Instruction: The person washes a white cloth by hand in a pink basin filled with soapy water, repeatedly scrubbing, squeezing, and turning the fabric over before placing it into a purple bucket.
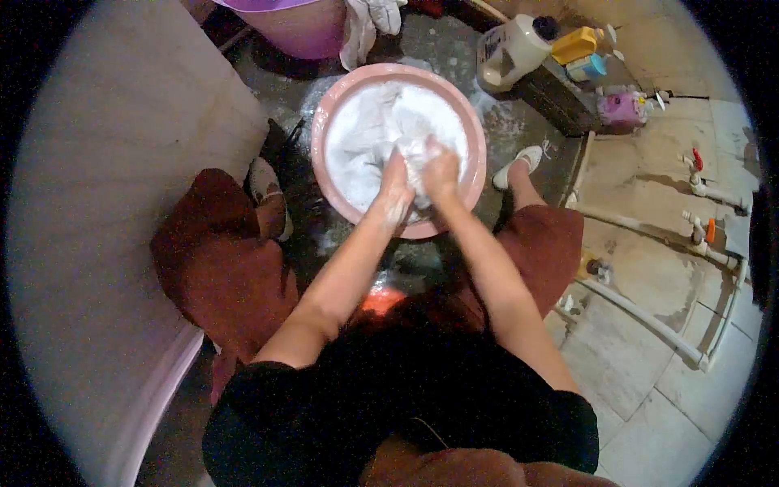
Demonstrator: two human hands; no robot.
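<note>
A round pink basin (320, 154) on the floor between my feet holds white suds and a soaked white cloth (369, 130). Over its near half, my right hand (441, 169) is closed on a bunched part of this cloth, slightly blurred. My left hand (395, 180) presses against the same bunch from the left side, its fingers wet and partly hidden by the cloth. Suds cling to the left wrist. The cloth's lower folds disappear under the foam.
A purple tub (300, 28) with white fabric over its edge stands beyond the basin. At right, a large jug (513, 53), a yellow bottle (574, 45) and a pink bottle (621, 108) stand by a ledge. Taps (696, 162) and pipes line the right wall.
</note>
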